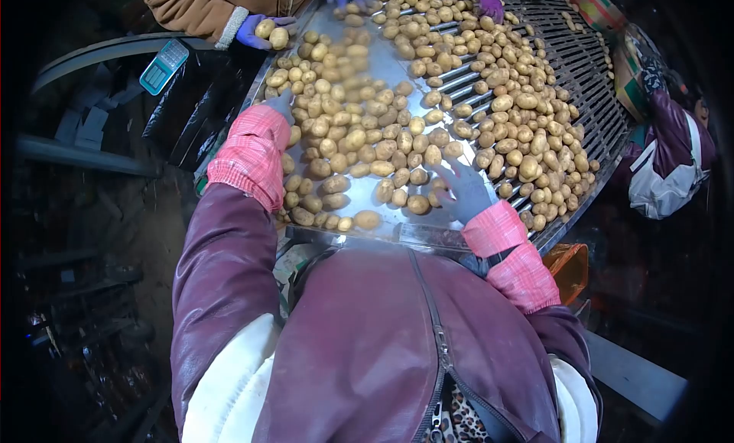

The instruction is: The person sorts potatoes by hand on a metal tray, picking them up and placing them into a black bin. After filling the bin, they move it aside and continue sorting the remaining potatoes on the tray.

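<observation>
Potatoes point(359, 137) lie in a loose layer over the shiny metal tray point(417, 103) in front of me. My right hand point(468, 191), in a grey glove, rests at the right part of the tray with fingers stretched out and spread, the fingertips right beside several potatoes. At the tray's left edge is my left hand point(281, 105), also grey-gloved, next to the potatoes there. Its fingers are mostly hidden behind the pink checked cuff point(248, 149). A few potatoes near the top of the pile are smeared by motion.
Right of the tray, a slatted metal rack point(569, 57) carries a dense heap of potatoes point(527, 137). Across the tray, a person's purple-gloved hand point(260, 34) holds potatoes; another purple glove point(489, 3) reaches over the rack. A teal-framed device point(164, 66) sits at left, an orange bag point(569, 271) at lower right.
</observation>
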